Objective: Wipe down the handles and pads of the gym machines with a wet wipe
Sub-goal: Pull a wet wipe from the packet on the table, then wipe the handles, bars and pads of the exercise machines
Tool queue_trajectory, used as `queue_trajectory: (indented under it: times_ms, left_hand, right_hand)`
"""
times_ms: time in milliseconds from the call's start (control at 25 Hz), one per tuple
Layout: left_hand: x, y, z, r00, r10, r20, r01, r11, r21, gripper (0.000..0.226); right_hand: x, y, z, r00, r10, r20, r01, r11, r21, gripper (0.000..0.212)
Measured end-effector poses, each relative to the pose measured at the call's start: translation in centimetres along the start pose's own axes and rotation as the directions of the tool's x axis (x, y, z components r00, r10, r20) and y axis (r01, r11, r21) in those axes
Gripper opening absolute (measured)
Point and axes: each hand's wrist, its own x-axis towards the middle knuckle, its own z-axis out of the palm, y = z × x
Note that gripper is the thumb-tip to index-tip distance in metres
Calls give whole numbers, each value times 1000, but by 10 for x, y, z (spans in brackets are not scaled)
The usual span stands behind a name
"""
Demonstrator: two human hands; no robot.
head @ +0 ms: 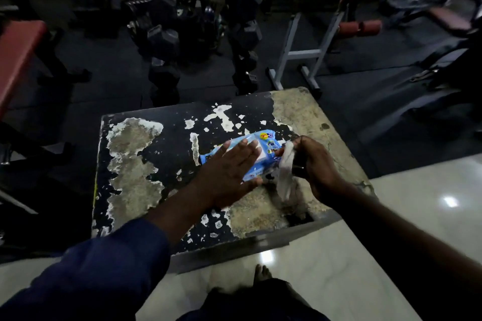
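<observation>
The fingers [247, 146] of the left hand [229, 172] lie straight and spread, pressing flat on a blue pack of wipes [264, 138], with the palm down and the wrist low over the surface [167, 143]. The forearm runs back toward the lower left into a dark blue sleeve [104, 268]. The right hand [315, 167] sits just beside the pack's right end. Its fingers are curled tight round a pale wet wipe [285, 172], which hangs crumpled from the fist with its long axis running down toward the near edge. Whether the wet wipe is fully free of the pack cannot be told. The pack lies flat, its long axis slanting from lower left to upper right, printed face up. The surface is black, with its coating peeled away in large patches. It stands on a pale glossy floor [391, 216], with dark dumbbells [161, 41] and a bench [360, 27] with red rollers beyond.
</observation>
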Motion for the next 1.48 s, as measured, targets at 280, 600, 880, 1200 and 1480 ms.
queue_trajectory:
  times_ms: [280, 600, 880, 1200, 1480]
  left_hand:
    - [12, -3, -15, 989, 41, 142, -35, 998, -43, 81]
    - [93, 172, -118, 999, -48, 1, 25, 506, -862, 40]
    - [170, 439, -88, 968, 245, 44, -46, 347, -937, 18]
    - [225, 768, -43, 708, 582, 400, 467, 39, -883, 24]
    - [305, 995, 24, 509, 732, 452, 650, 17, -760, 16]
  right_hand:
    - [-31, 5, 4, 990, 107, -94, -76, 955, 288, 11]
    - [-126, -15, -113, 924, 15, -383, 112, 945, 306, 24]
    - [-263, 28, -313, 642, -37, -766, 344, 907, 243, 26]
    - [-436, 118, -541, 317, 12, -949, 182, 981, 73, 36]
    - [-508, 188, -741, 233, 280, -931, 462, 811, 359, 18]
